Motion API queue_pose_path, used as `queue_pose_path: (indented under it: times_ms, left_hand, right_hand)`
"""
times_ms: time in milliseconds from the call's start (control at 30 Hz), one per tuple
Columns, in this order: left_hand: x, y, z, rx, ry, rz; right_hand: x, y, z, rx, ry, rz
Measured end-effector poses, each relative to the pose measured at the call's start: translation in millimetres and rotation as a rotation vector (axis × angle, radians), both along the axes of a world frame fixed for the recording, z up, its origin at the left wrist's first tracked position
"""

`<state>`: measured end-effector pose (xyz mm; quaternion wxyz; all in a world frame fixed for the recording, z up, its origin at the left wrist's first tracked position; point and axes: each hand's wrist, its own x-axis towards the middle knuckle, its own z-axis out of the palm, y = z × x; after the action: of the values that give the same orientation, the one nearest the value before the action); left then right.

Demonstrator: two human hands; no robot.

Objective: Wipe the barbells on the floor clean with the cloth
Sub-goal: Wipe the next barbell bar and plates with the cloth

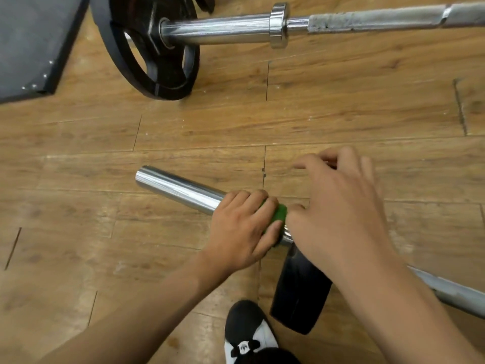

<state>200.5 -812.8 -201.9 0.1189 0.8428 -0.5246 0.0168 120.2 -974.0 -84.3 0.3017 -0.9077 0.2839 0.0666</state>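
A near barbell lies on the wooden floor, its chrome sleeve (178, 189) pointing up-left and its grey shaft (456, 291) running off to the lower right. My left hand (241, 229) grips a green cloth (278, 215) wrapped round the sleeve, just left of a black weight plate (299, 290). My right hand (338, 214) rests over the top of that plate with fingers spread and loosely bent; what it holds is hidden. A second barbell (225, 28) lies across the top of the view with a black plate (149, 46) on its left end.
A dark grey platform (31, 43) lies at the top left corner. My black and white shoe (246, 334) stands at the bottom centre, close to the near plate. Bare wooden floor (341, 111) separates the two barbells.
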Motion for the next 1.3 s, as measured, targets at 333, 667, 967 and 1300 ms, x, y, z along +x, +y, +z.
queue_pose_path:
  times_ms: [333, 667, 967, 1300]
  left_hand:
    - [32, 34, 11, -0.004, 0.033, 0.365]
    - [50, 35, -6, 0.038, -0.167, 0.046]
    - [59, 27, -12, -0.106, -0.100, 0.399]
    - [71, -9, -39, -0.132, -0.347, -0.034]
  right_hand:
    - [-11, 11, -1, 0.113, -0.020, -0.008]
    - [-1, -5, -5, 0.192, -0.044, -0.087]
    - [25, -22, -6, 0.046, -0.075, -0.173]
    - [25, -21, -12, -0.168, -0.031, -0.079]
